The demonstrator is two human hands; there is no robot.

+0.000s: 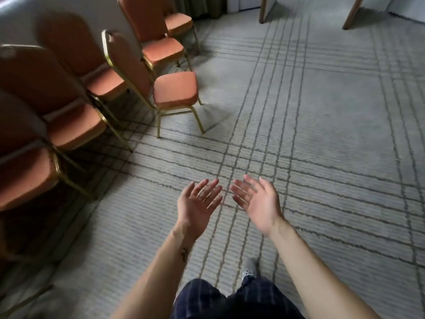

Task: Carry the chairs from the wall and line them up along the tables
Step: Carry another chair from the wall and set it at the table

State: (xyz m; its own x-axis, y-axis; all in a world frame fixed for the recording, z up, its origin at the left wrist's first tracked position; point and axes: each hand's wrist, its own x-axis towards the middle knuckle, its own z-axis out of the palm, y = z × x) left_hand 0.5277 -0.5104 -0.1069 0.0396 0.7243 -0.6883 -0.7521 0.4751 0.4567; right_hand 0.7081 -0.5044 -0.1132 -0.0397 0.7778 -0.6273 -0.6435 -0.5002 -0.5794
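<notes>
head view: both bare arms reach forward over the carpet (322,134), which is pale grey with crossing dark lines, and the palms are turned up and a little toward each other. the left hand (197,203) is released, its fingers straight and spread, grasping nothing. the right hand (257,203) is released too, its fingers extended and slightly blurred, also grasping nothing. the hands are near each other with fingertips apart, and neither touches a chair. the chairs (76,127) stand at the left in a row beside the pale wall (27,17), with orange padded seats and backs on gold metal frames and their seats facing into the room. those nearest the camera, at the far left edge, are blurred and partly cut off. the forward chair (176,88) stands out from the row with its legs on the carpet, well apart from both hands. beyond it two more orange seats sit close to the wall, near a dark curtain (202,5). two wooden table legs (263,10) rise at the top right, well apart from the chairs. the left forearm bears a small dark mark (184,253). at the bottom edge are dark checked trousers (241,300) and, just ahead of them, a grey shoe (249,269) on the carpet.
</notes>
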